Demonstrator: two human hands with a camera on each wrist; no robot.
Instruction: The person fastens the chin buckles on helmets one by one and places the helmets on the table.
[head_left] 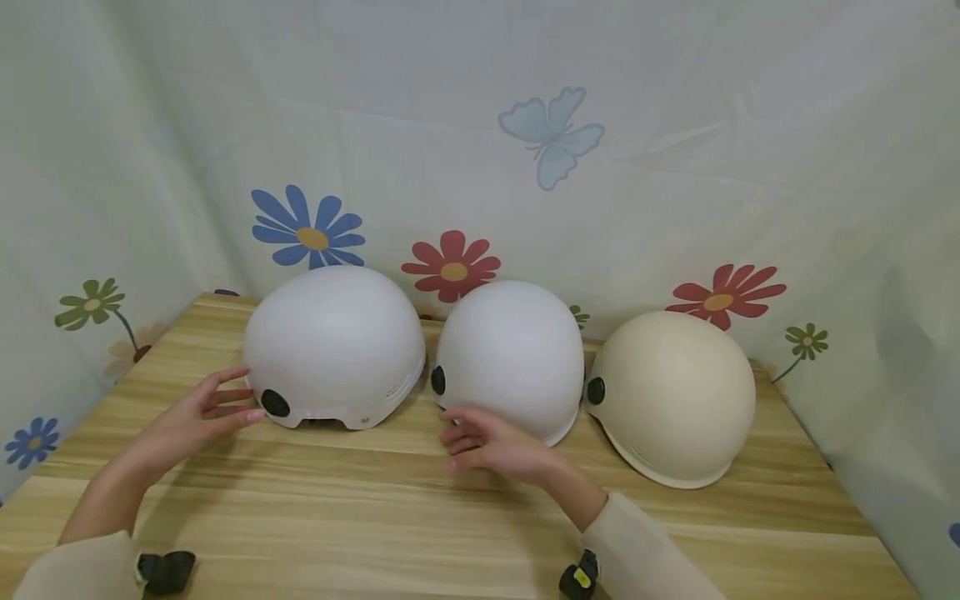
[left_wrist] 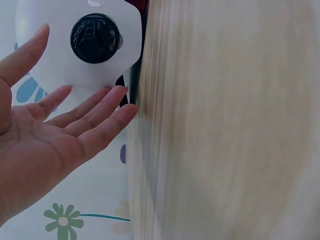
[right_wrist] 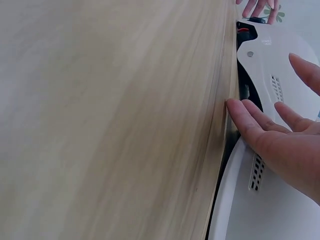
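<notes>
Three helmets stand in a row on the wooden table (head_left: 337, 508): a white helmet (head_left: 330, 333) on the left, another white helmet (head_left: 513, 358) in the middle, a cream helmet (head_left: 678, 392) on the right. My left hand (head_left: 213, 408) is at the left helmet's outer end, fingers extended beside its black round knob (left_wrist: 95, 39); whether the fingertips touch the shell I cannot tell. My right hand (head_left: 487, 442) is in front of the middle helmet, its fingers loosely extended towards the left one and holding nothing. Vent slots (right_wrist: 256, 172) show on the white shell beneath it.
A pale curtain (head_left: 420, 150) printed with flowers and a butterfly hangs behind the table and along both sides. Black devices are strapped at the left wrist (head_left: 167, 572) and the right wrist (head_left: 579, 575). The helmets sit near the table's back edge.
</notes>
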